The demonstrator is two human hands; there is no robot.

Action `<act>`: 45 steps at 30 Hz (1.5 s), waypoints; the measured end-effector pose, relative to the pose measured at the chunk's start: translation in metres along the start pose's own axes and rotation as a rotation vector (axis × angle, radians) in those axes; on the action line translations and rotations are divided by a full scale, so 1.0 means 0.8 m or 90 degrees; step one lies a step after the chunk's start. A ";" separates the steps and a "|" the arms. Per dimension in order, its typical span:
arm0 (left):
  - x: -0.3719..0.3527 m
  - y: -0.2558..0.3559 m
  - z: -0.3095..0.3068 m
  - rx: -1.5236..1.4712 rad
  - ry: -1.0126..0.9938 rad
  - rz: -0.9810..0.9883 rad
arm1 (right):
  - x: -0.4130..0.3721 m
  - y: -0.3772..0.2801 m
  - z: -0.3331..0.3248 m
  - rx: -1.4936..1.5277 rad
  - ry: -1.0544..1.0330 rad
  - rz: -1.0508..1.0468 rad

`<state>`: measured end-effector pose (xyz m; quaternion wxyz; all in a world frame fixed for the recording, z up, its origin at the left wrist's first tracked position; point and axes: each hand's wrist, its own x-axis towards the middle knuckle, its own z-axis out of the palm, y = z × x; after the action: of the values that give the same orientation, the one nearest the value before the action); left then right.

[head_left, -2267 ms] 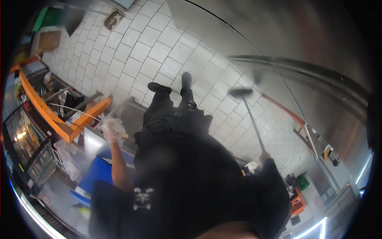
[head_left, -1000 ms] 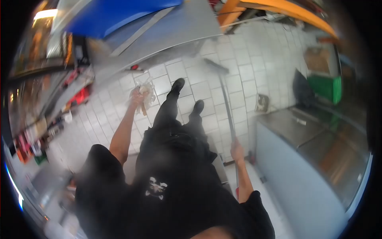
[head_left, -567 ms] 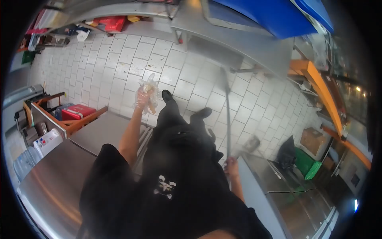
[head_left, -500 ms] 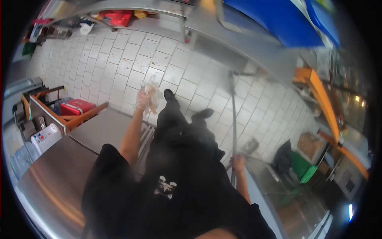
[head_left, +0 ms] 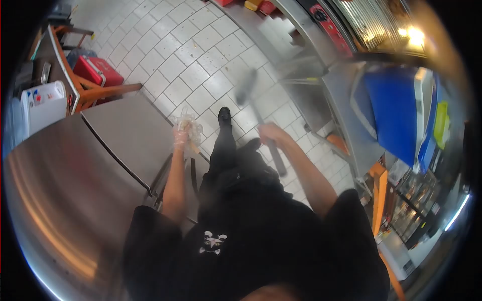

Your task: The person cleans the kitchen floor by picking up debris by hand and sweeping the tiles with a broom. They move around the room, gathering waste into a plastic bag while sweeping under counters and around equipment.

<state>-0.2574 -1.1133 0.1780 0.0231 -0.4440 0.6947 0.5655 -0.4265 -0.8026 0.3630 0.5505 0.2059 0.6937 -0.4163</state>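
My left hand [head_left: 180,138] is closed around a bunch of crumpled clear plastic [head_left: 191,124], with a thin clear covering like a disposable glove over its fingers. A small tan bit shows at the lower edge of the bunch. Out in front of me, my right hand [head_left: 271,132] grips a long grey-handled tool [head_left: 277,161] partway along its shaft. The tool's dark head [head_left: 246,86] is smeared by motion, so its kind does not show. It overlaps the white tiled floor [head_left: 186,47] in this view.
Close on my left stands a stainless steel cabinet [head_left: 125,125]. A red box [head_left: 98,71] sits by a wooden-framed stand beyond it. At right are a steel table [head_left: 346,95], a blue panel [head_left: 389,110] and an orange post [head_left: 379,200]. Small debris dots the floor.
My view has swung to the right. My right hand has come from beside my hip to in front of me with the tool. The left hand still holds the plastic.
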 end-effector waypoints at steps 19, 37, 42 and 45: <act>-0.196 -0.103 -0.012 -0.104 0.177 -0.027 | -0.104 0.013 -0.072 0.225 -0.124 0.030; -0.386 -0.208 0.074 -0.174 0.338 -0.029 | 0.081 -0.009 0.042 -0.052 -0.466 -0.204; -0.403 -0.208 0.071 -0.267 0.285 -0.093 | 0.274 -0.151 0.153 0.183 -0.474 0.081; -0.410 -0.198 0.067 -0.087 0.338 -0.039 | 0.264 -0.169 0.197 0.054 -0.420 -0.046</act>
<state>0.0176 -0.8708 0.2126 -0.1726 -0.5978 0.6229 0.4741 -0.4993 -1.0426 0.2052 0.7213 0.0581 0.4667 -0.5085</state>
